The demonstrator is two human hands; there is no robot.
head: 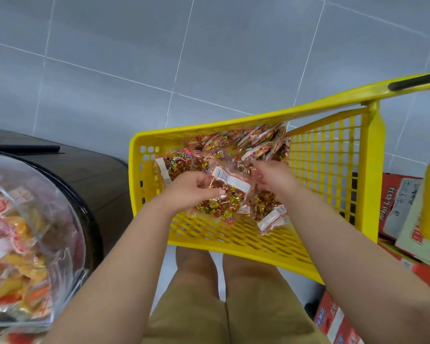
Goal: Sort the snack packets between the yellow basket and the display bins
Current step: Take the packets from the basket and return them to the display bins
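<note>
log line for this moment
left hand: grips snack packet | right hand: on packets, grip unclear | yellow basket: holds more packets

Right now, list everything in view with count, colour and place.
basket: one, yellow, black handle grip, on the floor ahead of the knees
packets: many, clear with red-gold sweets, inside the basket
held packet: one, same kind, white strip, above the basket
bin: one, clear, left, filled with orange, yellow and red packets
stand: one, dark, behind the bin
boxes: several, red and white, right of the basket
floor: grey tiles
shorts: tan, bottom centre
left hand: grips the held packet
right hand: at that packet's right edge, grip unclear
</note>
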